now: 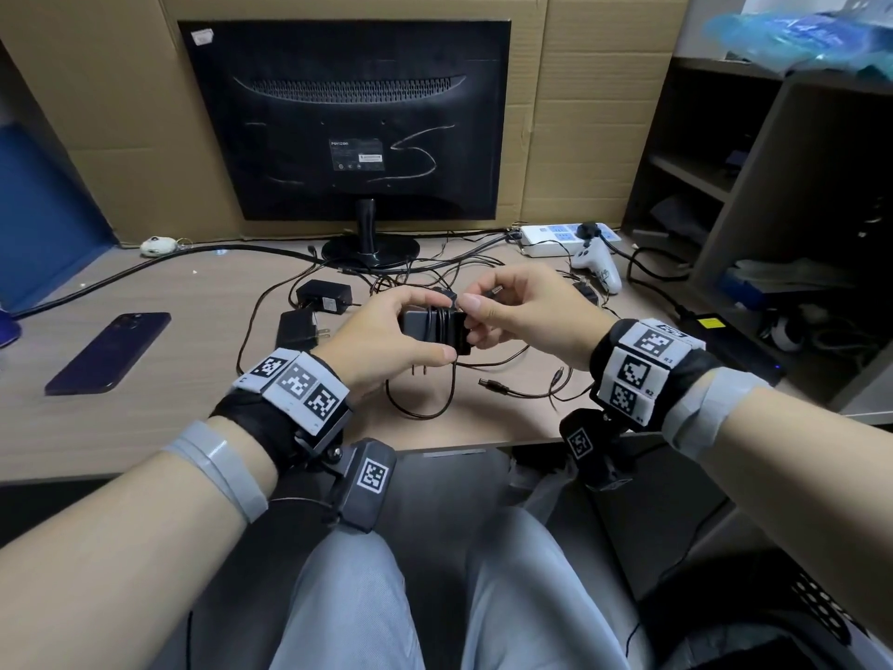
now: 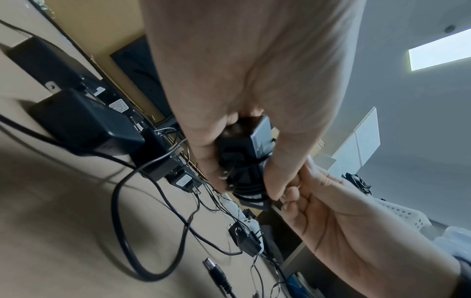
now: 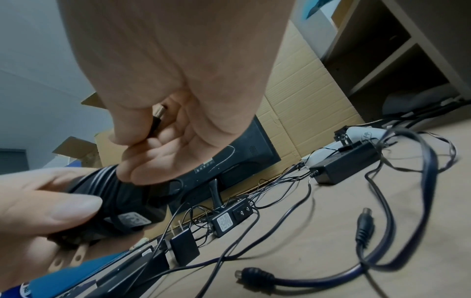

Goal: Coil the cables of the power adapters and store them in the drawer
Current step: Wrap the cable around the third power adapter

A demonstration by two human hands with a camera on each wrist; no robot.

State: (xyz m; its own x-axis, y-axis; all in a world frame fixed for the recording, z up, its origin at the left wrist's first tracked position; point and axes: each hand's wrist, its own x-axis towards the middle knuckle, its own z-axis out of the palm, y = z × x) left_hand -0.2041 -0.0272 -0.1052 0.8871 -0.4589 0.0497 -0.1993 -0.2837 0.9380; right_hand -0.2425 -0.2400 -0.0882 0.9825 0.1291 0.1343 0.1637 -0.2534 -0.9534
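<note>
Both forearms reach in from the bottom edge, each with a strap of coded markers at the wrist, and meet above the desk (image 1: 145,427). Left hand (image 1: 386,338) grips a black adapter (image 1: 425,326), thumb along its near edge and fingers curled over the far side, holding it clear of the desk. Its long axis runs left to right in the head view, and its two metal prongs (image 2: 225,175) stick out below the thumb, pointing down toward the desk. Several turns of thin black cable (image 1: 447,321) are wound crosswise around its middle (the wraps lie side by side). Right hand (image 1: 524,311) touches the adapter's right end with its curled lower fingers, while thumb and forefinger pinch the cable's barrel plug (image 3: 156,119), metal tip pointing left.

On the desk behind the hands lie two more black adapters (image 1: 324,295), their cables loose and tangled. A dark phone (image 1: 108,353) lies flat to the left. Farther back stands a monitor (image 1: 345,118) showing its rear, with a white power strip (image 1: 546,239) and a white game controller (image 1: 599,265) to its right.
</note>
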